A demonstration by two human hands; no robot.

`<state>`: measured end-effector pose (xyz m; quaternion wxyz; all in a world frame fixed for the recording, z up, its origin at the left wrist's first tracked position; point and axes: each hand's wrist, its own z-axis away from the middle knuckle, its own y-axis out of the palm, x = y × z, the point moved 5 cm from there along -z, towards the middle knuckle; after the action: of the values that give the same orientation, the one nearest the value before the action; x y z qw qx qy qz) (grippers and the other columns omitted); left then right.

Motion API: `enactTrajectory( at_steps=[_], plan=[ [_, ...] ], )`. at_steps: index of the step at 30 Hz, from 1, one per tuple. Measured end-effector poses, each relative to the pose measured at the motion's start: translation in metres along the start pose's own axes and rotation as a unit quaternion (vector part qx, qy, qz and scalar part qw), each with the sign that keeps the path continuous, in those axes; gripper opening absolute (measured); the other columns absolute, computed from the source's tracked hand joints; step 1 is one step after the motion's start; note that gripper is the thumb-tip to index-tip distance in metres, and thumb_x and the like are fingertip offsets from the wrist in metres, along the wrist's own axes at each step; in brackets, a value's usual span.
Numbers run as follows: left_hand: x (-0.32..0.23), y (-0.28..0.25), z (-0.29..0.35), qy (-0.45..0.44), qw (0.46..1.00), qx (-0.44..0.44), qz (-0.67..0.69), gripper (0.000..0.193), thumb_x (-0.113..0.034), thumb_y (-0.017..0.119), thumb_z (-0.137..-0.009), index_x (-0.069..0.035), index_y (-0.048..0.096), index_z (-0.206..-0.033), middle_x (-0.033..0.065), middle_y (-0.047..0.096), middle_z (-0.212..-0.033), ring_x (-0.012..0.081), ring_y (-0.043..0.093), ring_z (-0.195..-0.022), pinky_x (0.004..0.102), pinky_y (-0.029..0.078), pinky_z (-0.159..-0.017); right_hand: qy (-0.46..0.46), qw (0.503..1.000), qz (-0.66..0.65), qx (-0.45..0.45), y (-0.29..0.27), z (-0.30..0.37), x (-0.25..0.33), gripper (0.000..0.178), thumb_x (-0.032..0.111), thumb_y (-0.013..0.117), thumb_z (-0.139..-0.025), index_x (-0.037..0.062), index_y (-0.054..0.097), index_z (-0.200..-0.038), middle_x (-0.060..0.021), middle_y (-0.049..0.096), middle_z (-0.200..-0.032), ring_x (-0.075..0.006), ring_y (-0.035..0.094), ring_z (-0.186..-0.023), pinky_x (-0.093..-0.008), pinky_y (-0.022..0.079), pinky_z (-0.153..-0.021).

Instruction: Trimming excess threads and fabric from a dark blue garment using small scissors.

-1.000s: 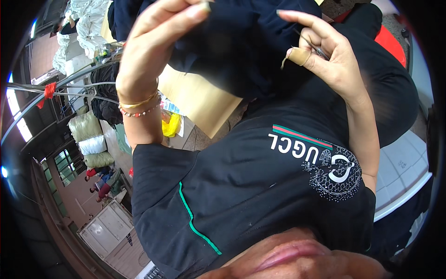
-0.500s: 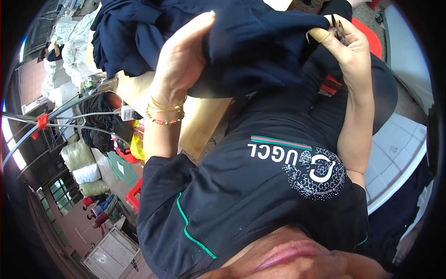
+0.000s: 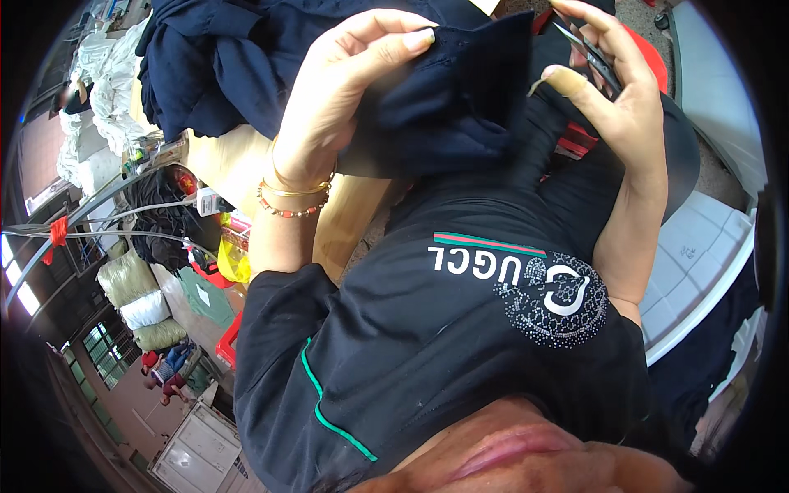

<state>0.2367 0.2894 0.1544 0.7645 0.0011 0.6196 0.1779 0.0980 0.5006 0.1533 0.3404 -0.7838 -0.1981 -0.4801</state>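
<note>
A dark navy garment (image 3: 444, 90) hangs from my left hand (image 3: 349, 82), whose thumb and fingers pinch its upper edge. One corner of the cloth sticks up towards my right hand (image 3: 620, 107), with a gap between them. Small dark thread snips (image 3: 593, 59) lie within my right hand, their pointed tip showing past the curled fingers. The thumb of that hand stands apart and bears a yellowish wrap with a loose end. More navy cloth (image 3: 205, 74) lies bunched beyond my left hand.
Under the cloth is a pale wooden surface (image 3: 349, 222). A white board or lid (image 3: 690, 263) is at my right, near a red stool-like thing (image 3: 645, 57). Bent metal tubes (image 3: 107, 226), a yellow bag (image 3: 234, 261) and wrapped bundles (image 3: 136, 287) are at the left, with people (image 3: 168, 370) farther off.
My right hand has come away from the cloth's edge, and the snips show more plainly. My left hand has shifted from lying against the garment to pinching its edge.
</note>
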Motion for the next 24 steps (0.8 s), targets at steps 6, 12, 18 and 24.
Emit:
enactTrajectory(
  at_steps=[6,12,18,24],
  plan=[
    [0.009,-0.01,-0.004,-0.01,0.999,-0.031,-0.027,0.018,-0.013,0.071,-0.093,-0.006,0.072,-0.11,0.0003,0.073,-0.101,0.0071,0.066,-0.095,0.0197,0.049,-0.089,-0.13,0.988,0.067,0.056,0.023,-0.005,0.026,0.03,0.0,0.071,-0.087,-0.0012,0.067,-0.117,-0.0066,0.065,-0.104,-0.0133,0.062,-0.092,-0.0245,0.047,-0.085],
    [0.009,-0.007,-0.004,-0.026,0.999,-0.018,-0.002,0.018,-0.012,0.07,-0.094,-0.006,0.071,-0.11,0.0015,0.073,-0.102,0.0078,0.067,-0.094,0.0199,0.05,-0.089,-0.093,0.991,0.089,0.026,0.032,-0.017,0.048,0.037,0.003,0.081,-0.076,0.0014,0.073,-0.113,-0.0084,0.062,-0.084,-0.0194,0.06,-0.073,-0.0289,0.047,-0.065],
    [0.013,-0.01,-0.009,-0.018,1.0,0.008,0.016,0.018,-0.012,0.069,-0.094,-0.005,0.071,-0.111,0.0027,0.073,-0.103,0.0091,0.068,-0.095,0.0202,0.05,-0.089,-0.115,0.989,0.085,0.033,0.034,-0.018,0.045,0.035,0.002,0.08,-0.078,0.0014,0.073,-0.112,-0.0083,0.063,-0.082,-0.0188,0.061,-0.073,-0.0284,0.047,-0.065],
    [0.015,-0.007,-0.006,-0.059,0.997,-0.017,0.048,0.039,-0.004,0.068,-0.087,-0.002,0.065,-0.125,0.0108,0.07,-0.117,0.0193,0.066,-0.106,0.0276,0.052,-0.091,0.018,0.997,-0.065,0.039,0.042,-0.022,0.03,0.027,0.003,0.08,-0.082,-0.0018,0.071,-0.107,-0.0021,0.061,-0.082,-0.0081,0.055,-0.073,-0.0226,0.044,-0.064]
  ],
)
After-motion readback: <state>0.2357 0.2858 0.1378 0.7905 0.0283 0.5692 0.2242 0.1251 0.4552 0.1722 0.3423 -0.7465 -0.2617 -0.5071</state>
